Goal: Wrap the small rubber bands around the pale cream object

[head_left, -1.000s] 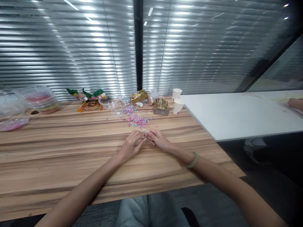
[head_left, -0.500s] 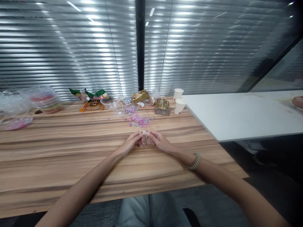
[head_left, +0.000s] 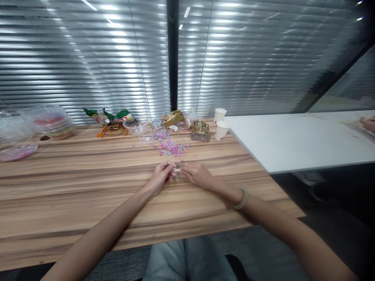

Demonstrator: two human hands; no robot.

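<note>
My left hand and my right hand meet low over the wooden table. Both have their fingers pinched on a small whitish piece, its kind too small to make out. Some thin strands or links seem to hang below it. Just beyond my fingers lies a loose pile of small pink, purple and pale blue plastic links. Behind that pile, a clear tub on its side spills more of the same links. A beaded bracelet circles my right wrist.
Along the back stand two paper cups, gold wrappers, a clear bowl and green snack bags. Stacked clear containers are at the left. Another person's hand shows over the white table.
My right fingers have straightened and turned toward the left, and the whitish piece now lies more sideways between my hands. The other person's hand has shifted slightly left.
</note>
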